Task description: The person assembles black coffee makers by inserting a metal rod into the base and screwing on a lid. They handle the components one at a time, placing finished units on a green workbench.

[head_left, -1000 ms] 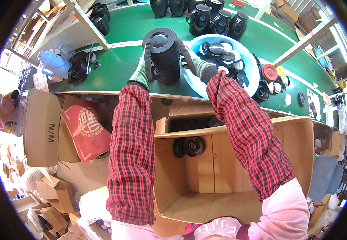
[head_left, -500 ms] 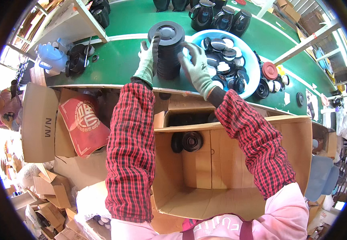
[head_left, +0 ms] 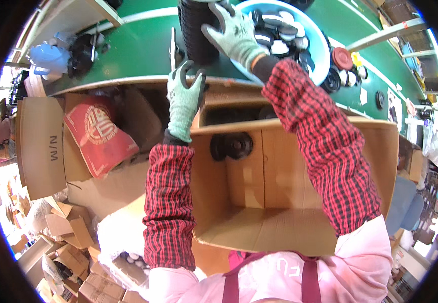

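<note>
Gripping a tall stack of black round parts (head_left: 198, 30) on the green table (head_left: 128, 55), I read my right hand (head_left: 236, 38) as spread flat against the stack's right side, fingers wrapped around it. My left hand (head_left: 184, 101) sits below the stack at the table edge, fingers curled but holding nothing that I can confirm.

Risk: only one hand steadies the stack. I judge that the loose parts could slide apart or topple toward the open cardboard box (head_left: 279, 202) beneath my fingers.

Containers: the box holds one black round part (head_left: 231, 146) against its far wall; the rest of its floor shows bare. The blue basin (head_left: 325, 65), just right of my right fingers, is filled with black round parts.
</note>
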`<state>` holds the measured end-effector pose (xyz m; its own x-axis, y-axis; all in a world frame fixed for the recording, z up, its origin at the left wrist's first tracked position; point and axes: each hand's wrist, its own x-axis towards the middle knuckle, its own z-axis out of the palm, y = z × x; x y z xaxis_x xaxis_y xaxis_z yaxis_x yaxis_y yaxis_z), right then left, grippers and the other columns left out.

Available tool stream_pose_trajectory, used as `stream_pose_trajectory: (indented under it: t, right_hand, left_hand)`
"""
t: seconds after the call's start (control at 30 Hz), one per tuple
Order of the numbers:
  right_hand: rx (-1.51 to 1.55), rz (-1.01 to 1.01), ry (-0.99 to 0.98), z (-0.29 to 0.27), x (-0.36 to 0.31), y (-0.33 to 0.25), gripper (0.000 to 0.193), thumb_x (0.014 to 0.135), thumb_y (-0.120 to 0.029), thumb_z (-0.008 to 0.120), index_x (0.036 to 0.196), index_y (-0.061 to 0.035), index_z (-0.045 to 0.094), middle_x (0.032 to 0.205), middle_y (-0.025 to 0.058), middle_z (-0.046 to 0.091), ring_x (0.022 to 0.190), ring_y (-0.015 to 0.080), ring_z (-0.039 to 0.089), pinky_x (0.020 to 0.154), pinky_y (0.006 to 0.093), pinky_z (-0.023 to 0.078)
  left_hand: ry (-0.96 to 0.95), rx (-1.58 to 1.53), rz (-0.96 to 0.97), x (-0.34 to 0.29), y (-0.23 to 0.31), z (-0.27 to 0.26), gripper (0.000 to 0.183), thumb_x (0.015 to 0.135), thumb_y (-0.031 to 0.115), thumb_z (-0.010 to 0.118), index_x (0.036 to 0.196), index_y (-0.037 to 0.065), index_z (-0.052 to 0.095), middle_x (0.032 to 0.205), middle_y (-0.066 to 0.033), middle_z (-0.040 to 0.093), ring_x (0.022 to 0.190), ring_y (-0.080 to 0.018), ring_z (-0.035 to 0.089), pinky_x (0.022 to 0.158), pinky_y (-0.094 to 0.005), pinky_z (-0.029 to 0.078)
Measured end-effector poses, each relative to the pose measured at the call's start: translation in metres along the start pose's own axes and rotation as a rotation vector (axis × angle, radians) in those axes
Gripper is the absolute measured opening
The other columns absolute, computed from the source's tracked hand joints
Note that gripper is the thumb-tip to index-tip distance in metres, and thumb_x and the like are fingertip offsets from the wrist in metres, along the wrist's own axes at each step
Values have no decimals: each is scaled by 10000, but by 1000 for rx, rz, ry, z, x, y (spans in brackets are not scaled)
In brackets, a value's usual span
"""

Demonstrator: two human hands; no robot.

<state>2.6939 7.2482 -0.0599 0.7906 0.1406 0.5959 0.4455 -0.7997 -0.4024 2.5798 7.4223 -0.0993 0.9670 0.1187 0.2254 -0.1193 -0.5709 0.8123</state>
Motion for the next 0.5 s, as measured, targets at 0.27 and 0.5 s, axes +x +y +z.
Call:
stream_pose_trajectory:
  t: [0.27,0.5]
  right_hand:
    - [376,-131,39,-60,-46,-62,535,832,-198,760,1337,-139,593,1235,164,602,1148,390,567,985,476,461]
    - [399,258,-520,-72,-319,-56,525,831,-201,774,1311,-68,609,1313,182,613,1220,404,572,1019,496,469]
  left_hand:
    - [70,-104,-128,-200,0,-19,408,857,27,689,1259,28,619,1242,-156,630,1190,-378,575,981,-433,486]
    - [-279,455,-549,-258,-89,105,994,778,435,812,1527,12,314,1397,-275,471,1251,-453,501,1057,-531,434]
